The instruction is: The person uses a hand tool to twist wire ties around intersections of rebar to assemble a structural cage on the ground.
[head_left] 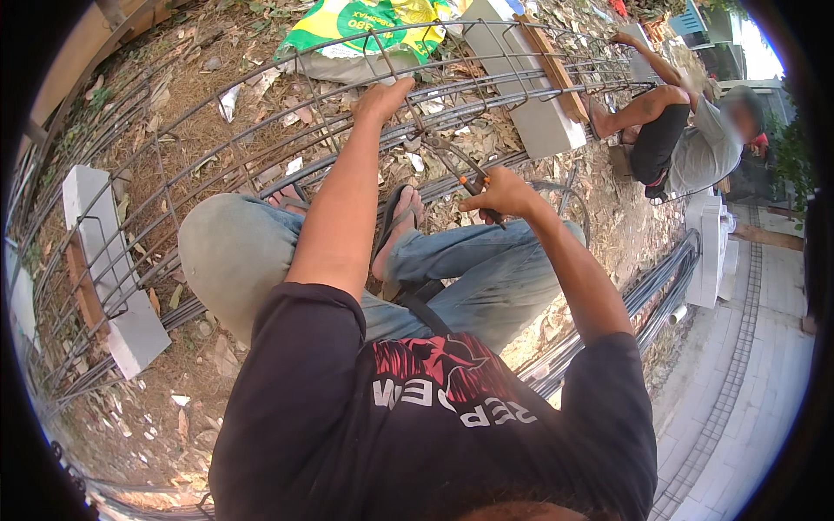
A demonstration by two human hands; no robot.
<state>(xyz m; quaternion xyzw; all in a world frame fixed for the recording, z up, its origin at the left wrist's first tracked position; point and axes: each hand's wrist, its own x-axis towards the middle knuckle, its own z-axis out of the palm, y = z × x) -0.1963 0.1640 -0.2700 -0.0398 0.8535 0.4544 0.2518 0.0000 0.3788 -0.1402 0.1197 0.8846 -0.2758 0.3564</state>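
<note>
A long rebar cage [434, 111], made of steel bars with square stirrups, stretches across the ground before me. My left hand [382, 99] is closed on a bar of it near the middle; the fingertips are partly hidden. In my right hand [506, 193] are wire-cutting pincers [433, 141] with dark handles and orange marks. Their jaws point away from me, at the near bars of the cage, to the right of my left hand. Whether the jaws grip a tie wire is too small to tell.
Light grey blocks [556, 130] with wooden strips [556, 69] lie under the cage at right, and another block [139, 334] at left. A green, yellow and white sack [365, 39] lies beyond. A co-worker [695, 143] crouches at far right. Loose rebar [669, 282] is bundled at right.
</note>
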